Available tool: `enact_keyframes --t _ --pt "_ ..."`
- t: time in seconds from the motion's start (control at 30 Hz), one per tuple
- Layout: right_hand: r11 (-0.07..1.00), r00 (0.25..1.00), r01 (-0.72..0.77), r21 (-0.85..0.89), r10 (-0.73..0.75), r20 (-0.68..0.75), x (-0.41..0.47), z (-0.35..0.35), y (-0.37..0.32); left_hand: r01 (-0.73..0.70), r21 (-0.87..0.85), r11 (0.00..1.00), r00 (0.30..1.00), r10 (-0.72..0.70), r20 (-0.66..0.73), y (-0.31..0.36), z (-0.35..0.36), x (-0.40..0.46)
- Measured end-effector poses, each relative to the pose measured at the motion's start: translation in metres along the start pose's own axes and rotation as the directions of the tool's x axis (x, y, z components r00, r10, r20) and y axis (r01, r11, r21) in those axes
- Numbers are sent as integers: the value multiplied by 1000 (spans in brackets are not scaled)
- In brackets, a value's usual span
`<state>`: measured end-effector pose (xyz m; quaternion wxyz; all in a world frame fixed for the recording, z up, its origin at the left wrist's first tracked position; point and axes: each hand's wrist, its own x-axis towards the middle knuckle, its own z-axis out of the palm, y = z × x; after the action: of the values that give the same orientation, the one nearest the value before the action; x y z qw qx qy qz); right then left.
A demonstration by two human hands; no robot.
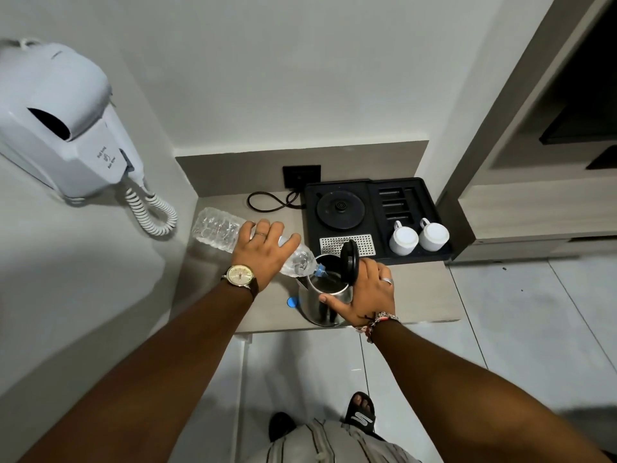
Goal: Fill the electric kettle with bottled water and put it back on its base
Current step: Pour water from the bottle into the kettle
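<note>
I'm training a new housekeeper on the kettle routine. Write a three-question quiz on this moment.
1. True or false: the kettle stands on its base.
2. Which hand tips the water bottle into the kettle? A) left hand B) right hand
3. Fill in: the two white cups stand upside down on the black ____.

Key
1. False: it stands on the counter, in front of the tray; its lid is up.
2. A: the left hand tips the bottle; the right hand grips the kettle.
3. tray
</note>
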<state>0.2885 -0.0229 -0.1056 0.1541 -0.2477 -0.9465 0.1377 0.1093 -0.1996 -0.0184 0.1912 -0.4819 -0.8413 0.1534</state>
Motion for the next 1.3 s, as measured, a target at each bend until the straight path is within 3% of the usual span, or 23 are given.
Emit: enact_keyframes --t 0.47,0.87,1.03,1.3 --pt "1000 999 -18 20 17 27 -1 -3 -1 -2 40 999 995 -2 96 1 -13 1" --pt "1000 999 -30 7 30 42 0 -4 -2 18 12 1000 997 -19 73 -1 -5 -2" --pt "999 999 -28 22 28 17 -1 -3 -2 86 -62 994 993 -80 91 2 -1 -3" --pt "999 1000 -17 34 17 -2 -1 -5 -2 252 -264 931 947 -180 268 9 15 -14"
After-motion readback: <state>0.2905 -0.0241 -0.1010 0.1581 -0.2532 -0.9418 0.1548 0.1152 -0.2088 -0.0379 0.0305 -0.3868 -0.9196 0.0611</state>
